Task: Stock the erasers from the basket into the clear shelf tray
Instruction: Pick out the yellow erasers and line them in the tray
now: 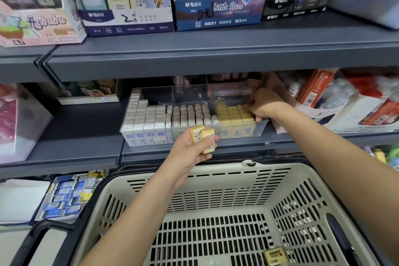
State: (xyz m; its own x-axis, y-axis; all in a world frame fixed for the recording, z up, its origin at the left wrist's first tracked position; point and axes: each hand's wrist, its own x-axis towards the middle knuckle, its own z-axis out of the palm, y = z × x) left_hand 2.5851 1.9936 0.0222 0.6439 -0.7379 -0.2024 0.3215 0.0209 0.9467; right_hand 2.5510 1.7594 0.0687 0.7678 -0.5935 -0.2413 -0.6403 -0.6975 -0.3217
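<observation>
Work with the fingertips (246, 107) of the right hand (262, 104) curled down, tips on the stocked yellow erasers (232, 112) in the right-end compartment of the clear shelf tray (172, 93). Cannot tell whether pinching one eraser there or only pressing on the row. Brace with the thumb, low against the tray's front right corner. Seat each piece upright and flush with its neighbours, then press it snug before letting go, leaving no leaning gap. Fill toward the tray's back wall, judging the free room to be there.

Clamp the held yellow erasers (204, 136) firmly in the left hand (192, 151), thumb and fingers wrapped round them, just in front of the tray's front wall and a little left of the yellow compartment. Looks like two at least; cannot count them surely. Pass them one at a time across to the right hand, never loosening the whole bundle at once.

Steer clear of the rounded erasers (190, 112) in the tray's middle section and the white erasers (144, 114) at its left end.

Afterwards, reach well below the tray, under its right end, for the single yellow eraser (276, 255) lying in the basket (216, 170). Probably close to done, going by that.
</observation>
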